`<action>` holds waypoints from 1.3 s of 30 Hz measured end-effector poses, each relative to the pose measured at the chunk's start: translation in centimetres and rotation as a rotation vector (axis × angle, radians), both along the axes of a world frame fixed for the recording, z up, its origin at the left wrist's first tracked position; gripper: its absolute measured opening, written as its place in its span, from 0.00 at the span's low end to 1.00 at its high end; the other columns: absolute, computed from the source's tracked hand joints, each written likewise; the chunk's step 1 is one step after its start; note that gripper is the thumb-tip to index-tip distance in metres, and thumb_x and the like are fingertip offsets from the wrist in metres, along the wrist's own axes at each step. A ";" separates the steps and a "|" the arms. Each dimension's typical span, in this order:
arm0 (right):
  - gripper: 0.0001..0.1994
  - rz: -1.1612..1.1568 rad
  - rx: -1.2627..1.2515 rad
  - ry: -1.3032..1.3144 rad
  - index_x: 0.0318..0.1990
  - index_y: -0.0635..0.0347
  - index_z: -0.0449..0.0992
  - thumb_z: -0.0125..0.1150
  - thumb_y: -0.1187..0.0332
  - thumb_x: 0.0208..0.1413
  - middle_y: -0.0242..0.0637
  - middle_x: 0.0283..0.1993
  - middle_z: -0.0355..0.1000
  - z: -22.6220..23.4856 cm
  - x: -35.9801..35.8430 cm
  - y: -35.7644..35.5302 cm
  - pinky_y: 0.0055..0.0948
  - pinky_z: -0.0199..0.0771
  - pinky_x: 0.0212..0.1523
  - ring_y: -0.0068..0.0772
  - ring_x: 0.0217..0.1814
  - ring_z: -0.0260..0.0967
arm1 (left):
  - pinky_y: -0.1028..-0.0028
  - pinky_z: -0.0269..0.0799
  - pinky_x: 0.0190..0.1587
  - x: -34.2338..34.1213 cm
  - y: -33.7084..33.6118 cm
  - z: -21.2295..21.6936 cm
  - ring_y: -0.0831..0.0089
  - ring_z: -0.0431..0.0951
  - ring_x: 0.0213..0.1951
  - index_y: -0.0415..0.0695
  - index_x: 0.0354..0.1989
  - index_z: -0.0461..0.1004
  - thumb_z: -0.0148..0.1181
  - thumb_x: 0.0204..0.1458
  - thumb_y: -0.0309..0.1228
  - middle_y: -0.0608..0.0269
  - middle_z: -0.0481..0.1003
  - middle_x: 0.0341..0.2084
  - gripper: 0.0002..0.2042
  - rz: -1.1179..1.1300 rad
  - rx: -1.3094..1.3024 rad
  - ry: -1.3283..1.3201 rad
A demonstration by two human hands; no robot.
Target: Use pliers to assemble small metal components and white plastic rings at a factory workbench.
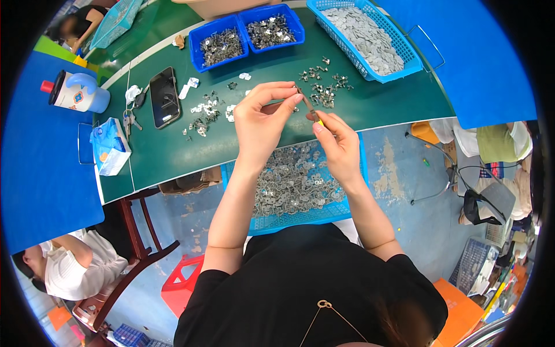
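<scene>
So the person's left hand [261, 122] has its thumb and fingertips pinched together around a tiny metal piece [299, 92], held up just over the near edge of the green table [376, 104]. The right hand [338, 144] is closed on a thin tool [310, 109] with a bit of yellow on the handle, tip angled up and left so it meets that little piece right at the left fingertips. Can't really make out what shape the piece is, too small. Directly under both hands there's a blue mesh basket [300, 217] on the person's lap, loaded with flat grey metal parts. On the table just past the hands sit loose clusters of small metal clips [324, 87], and another scattered bunch [203, 115] to the left. Farther back are two blue bins [245, 34] side by side, full of darker metal bits, and a long blue basket [364, 34] of grey discs to their right. Over on the left of the table: a black phone [165, 96] lying flat, some keys [130, 120], a blue tissue pack [108, 146], and a white and blue bottle [78, 91] on its side.
</scene>
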State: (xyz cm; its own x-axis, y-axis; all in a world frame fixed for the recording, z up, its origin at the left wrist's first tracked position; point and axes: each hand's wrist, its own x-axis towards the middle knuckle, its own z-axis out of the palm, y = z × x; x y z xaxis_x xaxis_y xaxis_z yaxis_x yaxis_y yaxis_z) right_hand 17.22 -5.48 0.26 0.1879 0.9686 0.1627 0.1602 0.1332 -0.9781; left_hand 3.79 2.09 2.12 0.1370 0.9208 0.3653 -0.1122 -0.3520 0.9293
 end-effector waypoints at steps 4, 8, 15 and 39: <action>0.13 0.002 -0.014 0.025 0.47 0.70 0.72 0.51 0.72 0.57 0.29 0.35 0.67 0.3 -0.2 -0.1 0.13 0.58 0.31 0.13 0.33 0.58 | 0.80 0.75 0.39 0.0 -0.1 0.1 0.77 0.75 0.37 0.36 0.32 0.78 0.63 0.45 0.19 0.57 0.75 0.37 0.06 0.004 -0.052 -0.002; 0.13 -0.011 -0.045 0.056 0.46 0.68 0.73 0.51 0.71 0.57 0.27 0.33 0.65 0.5 -0.4 -0.4 0.12 0.55 0.28 0.11 0.29 0.56 | 0.75 0.75 0.41 0.1 0.1 -0.2 0.75 0.76 0.37 0.37 0.35 0.75 0.61 0.49 0.24 0.56 0.75 0.37 0.07 -0.079 -0.230 -0.194; 0.12 -0.023 -0.031 0.065 0.44 0.69 0.74 0.49 0.71 0.57 0.26 0.30 0.63 0.9 -1.0 -0.7 0.13 0.51 0.24 0.11 0.25 0.54 | 0.74 0.76 0.42 -0.1 0.8 -1.6 0.72 0.77 0.37 0.40 0.35 0.72 0.58 0.53 0.31 0.57 0.76 0.35 0.07 -0.334 -0.516 -0.430; 0.15 -0.210 -0.157 -0.201 0.41 0.66 0.74 0.53 0.61 0.55 0.33 0.28 0.67 -1.8 5.9 3.6 0.20 0.59 0.24 0.20 0.23 0.59 | 0.76 0.75 0.34 -1.1 0.7 -3.5 0.74 0.76 0.38 0.40 0.41 0.73 0.57 0.53 0.33 0.59 0.76 0.37 0.11 -0.022 -0.438 -0.197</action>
